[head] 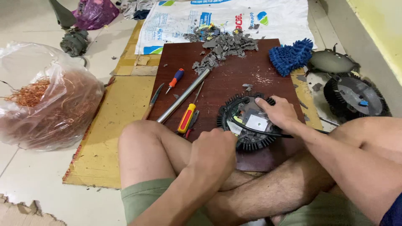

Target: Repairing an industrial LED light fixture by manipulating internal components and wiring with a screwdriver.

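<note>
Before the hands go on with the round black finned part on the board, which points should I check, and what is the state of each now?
1. Right hand steadies the round black finned part: ok, its fingers lie over the top rim.
2. Left hand at the part's near edge: ok, it is closed in a fist; what it grips, cannot tell.
3. Part lies flat on the dark brown board: ok.
4. Black cable clear of the hands: not ok, it runs under the right wrist.
5. Yellow-and-red screwdriver close by: ok, just left of the part.
6. Grey debris away from the part: mostly ok, a few chips lie near it.
</note>
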